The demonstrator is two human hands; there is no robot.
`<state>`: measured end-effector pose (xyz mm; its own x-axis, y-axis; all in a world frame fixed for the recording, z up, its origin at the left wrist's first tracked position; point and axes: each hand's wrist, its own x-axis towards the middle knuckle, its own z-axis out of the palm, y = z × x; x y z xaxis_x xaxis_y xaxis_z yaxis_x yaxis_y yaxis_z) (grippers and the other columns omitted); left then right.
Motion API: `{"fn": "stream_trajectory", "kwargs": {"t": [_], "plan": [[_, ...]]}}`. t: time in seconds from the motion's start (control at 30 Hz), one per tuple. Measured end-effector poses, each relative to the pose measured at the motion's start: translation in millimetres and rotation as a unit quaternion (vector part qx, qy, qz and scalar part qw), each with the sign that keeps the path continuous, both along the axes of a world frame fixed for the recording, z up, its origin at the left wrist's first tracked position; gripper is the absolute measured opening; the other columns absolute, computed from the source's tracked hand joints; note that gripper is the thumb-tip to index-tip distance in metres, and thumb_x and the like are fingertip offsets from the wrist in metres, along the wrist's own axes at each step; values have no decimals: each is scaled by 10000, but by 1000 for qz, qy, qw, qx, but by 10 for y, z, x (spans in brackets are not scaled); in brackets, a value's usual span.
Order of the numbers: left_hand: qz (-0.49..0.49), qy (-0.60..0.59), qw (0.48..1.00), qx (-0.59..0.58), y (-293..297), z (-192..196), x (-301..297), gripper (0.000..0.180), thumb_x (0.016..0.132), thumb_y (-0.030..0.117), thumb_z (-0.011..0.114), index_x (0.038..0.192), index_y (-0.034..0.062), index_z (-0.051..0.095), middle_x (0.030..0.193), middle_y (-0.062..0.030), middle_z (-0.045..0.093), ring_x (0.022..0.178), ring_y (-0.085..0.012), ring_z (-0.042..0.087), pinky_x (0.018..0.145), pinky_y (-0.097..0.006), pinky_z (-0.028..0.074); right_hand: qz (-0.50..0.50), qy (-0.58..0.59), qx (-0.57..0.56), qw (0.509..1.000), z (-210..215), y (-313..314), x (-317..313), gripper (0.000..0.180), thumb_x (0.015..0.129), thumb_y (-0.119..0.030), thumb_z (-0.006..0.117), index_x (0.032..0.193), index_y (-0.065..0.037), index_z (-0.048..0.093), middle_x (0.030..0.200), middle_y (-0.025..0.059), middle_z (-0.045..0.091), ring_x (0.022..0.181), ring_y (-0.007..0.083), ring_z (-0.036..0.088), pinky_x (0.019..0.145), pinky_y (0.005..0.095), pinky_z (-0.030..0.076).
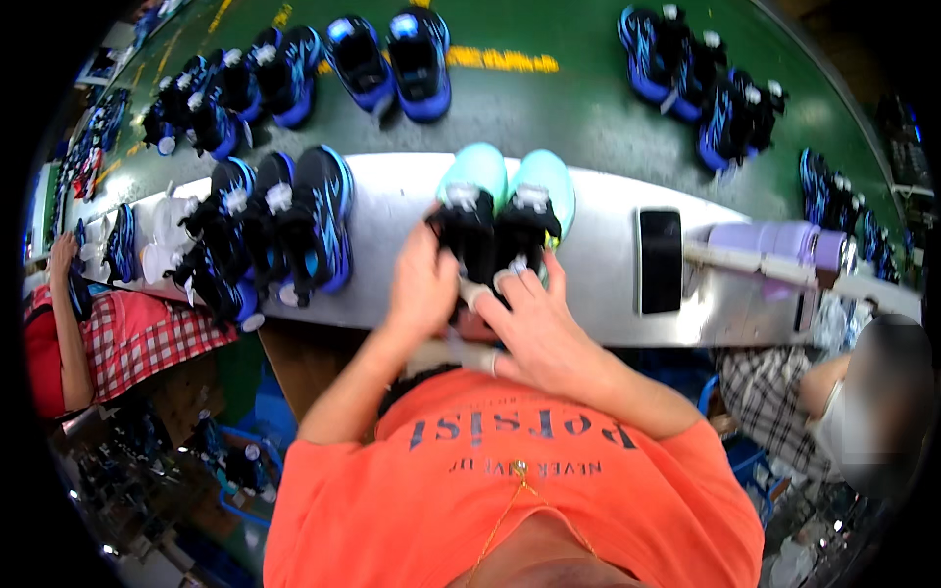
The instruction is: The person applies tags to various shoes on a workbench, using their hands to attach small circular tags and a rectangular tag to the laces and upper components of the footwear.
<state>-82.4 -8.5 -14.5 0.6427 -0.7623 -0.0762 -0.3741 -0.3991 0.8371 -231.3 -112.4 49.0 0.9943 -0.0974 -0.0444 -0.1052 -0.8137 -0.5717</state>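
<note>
Left hand (424, 281): at shoe 1 (470, 174).
Right hand (539, 328): at shoe 2 (545, 179).
Grip: can't tell.
Counter (390, 211): your hard tug could slide both off.

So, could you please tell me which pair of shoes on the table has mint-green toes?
The pair at the left hand and right hand, left of the phone; the clustered shoes farther left are black and blue instead.

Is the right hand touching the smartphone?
Apart: the head view shows a strip of silver tabletop between the right hand and the smartphone.
</note>
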Motion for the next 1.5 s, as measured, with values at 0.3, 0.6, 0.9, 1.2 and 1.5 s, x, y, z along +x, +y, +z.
{"fn": "stream_trajectory", "kwargs": {"t": [0.3,0.6,0.9,1.2,1.5], "plan": [[-31,-176,983,-43,154,614,55,216,830,-1,556,1029,13,638,968,-104,634,833,-191,610,725,-267,480,-81,-111,193,971,249,-774,-265,272,757,-35,631,1026,-67,661,923,67,639,742,185,571,735,291,477],[-52,-86,995,-4,-156,133,-357,204,836,109,605,1009,4,633,908,-166,635,815,-330,604,692,-370,481,-24,16,239,971,-152,-1044,190,563,692,-129,754,1230,-149,590,835,40,477,719,196,483,662,303,433],[31,142,989,-2,-174,361,-367,257,820,251,691,806,2,631,626,-41,543,589,-111,494,557,-271,420,-18,-2,-10,1000,-76,-720,-89,339,692,-98,715,974,-102,526,838,109,566,793,333,603,651,421,488],[-134,167,968,134,-100,407,-347,252,818,240,639,828,-11,653,558,-81,546,515,-121,501,507,-311,407,-91,-78,133,984,-154,-607,-231,375,750,-87,697,1120,-104,635,829,81,558,725,194,546,686,297,471],[-139,189,961,146,-155,436,-334,276,822,255,634,790,-19,641,556,-101,555,497,-141,518,492,-330,400,-188,-29,159,969,-212,-497,-255,356,760,-188,711,1090,-86,624,813,91,540,684,210,533,643,324,456]]}}
